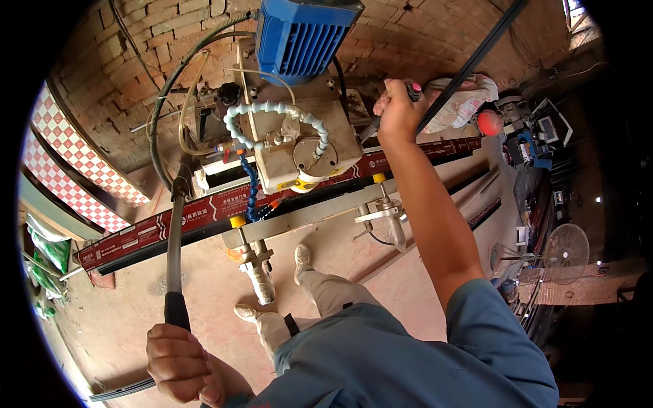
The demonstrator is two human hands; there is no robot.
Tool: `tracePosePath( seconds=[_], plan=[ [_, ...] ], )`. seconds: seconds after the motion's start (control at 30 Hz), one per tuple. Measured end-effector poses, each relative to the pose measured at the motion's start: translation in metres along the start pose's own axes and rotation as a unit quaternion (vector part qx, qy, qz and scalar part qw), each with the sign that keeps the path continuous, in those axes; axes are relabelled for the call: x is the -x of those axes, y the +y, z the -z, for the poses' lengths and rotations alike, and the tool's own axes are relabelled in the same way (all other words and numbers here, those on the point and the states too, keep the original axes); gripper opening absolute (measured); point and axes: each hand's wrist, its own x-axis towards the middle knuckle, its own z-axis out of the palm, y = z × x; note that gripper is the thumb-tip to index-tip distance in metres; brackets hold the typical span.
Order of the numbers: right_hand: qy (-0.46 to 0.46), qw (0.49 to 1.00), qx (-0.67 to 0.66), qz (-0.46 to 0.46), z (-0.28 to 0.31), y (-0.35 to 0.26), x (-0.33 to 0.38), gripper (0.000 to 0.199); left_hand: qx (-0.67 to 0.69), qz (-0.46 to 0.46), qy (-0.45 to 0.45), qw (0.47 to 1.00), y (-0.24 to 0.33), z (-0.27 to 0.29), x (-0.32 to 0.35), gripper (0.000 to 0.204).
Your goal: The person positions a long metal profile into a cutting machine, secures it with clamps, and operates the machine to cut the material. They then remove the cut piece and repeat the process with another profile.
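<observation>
The blue ribbed motor (304, 34) is cut off at the top edge. Below it, the left hand (178, 364) clenches a long black-gripped lever (175, 251); beside it, the right hand (398, 109) grips a red-tipped handle (413, 88), mostly hidden.

motor (304, 34) blue | rail (204, 211) dark red | coolant hose (272, 112) pale green | wall tiles (64, 153) red-white checked | shirt (408, 353) blue
</observation>
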Motion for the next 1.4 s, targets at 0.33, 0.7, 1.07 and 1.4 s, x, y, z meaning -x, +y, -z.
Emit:
tracePosePath(
  seconds=[0.33, 0.7, 1.07, 1.4],
  plan=[
    [0.014, 1.000, -0.008, -0.007, 0.000, -0.002, 0.003, 0.010, 0.038, 0.016, -0.038, 0.998, -0.001, 0.007, -0.009, 0.028],
    [-0.022, 0.999, 0.009, 0.047, 0.005, 0.016, -0.002, 0.015, 0.020, -0.008, -0.031, 0.999, -0.005, 0.014, 0.037, 0.031],
    [-0.037, 0.998, 0.012, 0.051, 0.004, 0.027, -0.001, 0.029, 0.093, -0.112, 0.028, 0.989, -0.020, 0.010, 0.083, 0.025],
    [-0.052, 0.998, 0.015, 0.028, 0.001, 0.021, 0.002, 0.028, 0.009, -0.051, 0.047, 0.998, -0.011, 0.015, 0.096, 0.039]
  ],
)
